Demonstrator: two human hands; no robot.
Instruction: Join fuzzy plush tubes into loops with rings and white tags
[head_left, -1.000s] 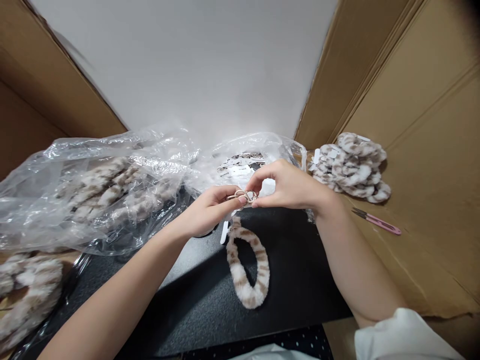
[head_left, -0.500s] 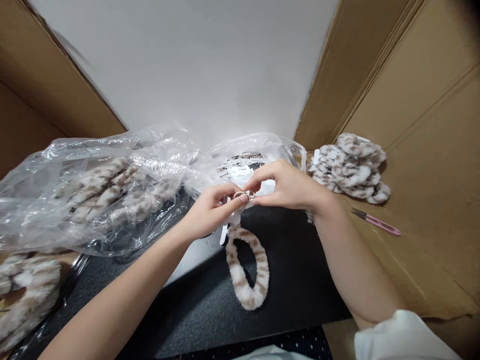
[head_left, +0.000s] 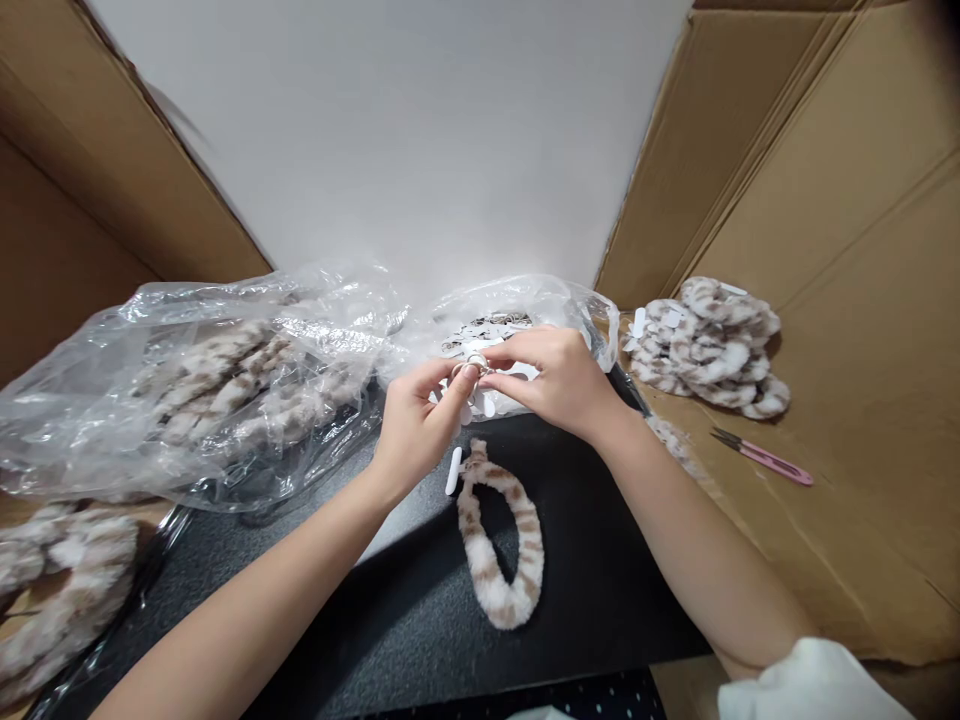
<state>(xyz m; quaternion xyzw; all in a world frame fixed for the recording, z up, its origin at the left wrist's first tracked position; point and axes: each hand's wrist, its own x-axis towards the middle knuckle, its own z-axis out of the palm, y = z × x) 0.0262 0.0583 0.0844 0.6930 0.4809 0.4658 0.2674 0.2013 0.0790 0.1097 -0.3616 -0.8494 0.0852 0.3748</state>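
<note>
A metal key ring (head_left: 475, 360) is pinched between my two hands above the black tabletop. My left hand (head_left: 416, 420) grips it with thumb and fingers from the left. From the right, the thumb and forefinger of my right hand (head_left: 562, 378) close on the ring's edge, where a small metal part is hard to make out. Below my hands a furry white-and-brown loop strap (head_left: 504, 606) lies on the black tabletop (head_left: 405, 620), with a small white tag (head_left: 454, 471) at its top end. My fingers partly hide the ring and the white pieces beneath it.
A clear plastic bag (head_left: 97, 350) with furry straps lies left. Behind my hands, another plastic bag (head_left: 577, 290) holds metal hardware. At right, a pile of furry straps (head_left: 705, 350) and pink thread snips (head_left: 765, 459) lie on cardboard. More furry straps (head_left: 90, 570) are at lower left.
My hands have shifted slightly up, still pinching the ring. More of the strap's top end shows below them. The whole view has moved a little.
</note>
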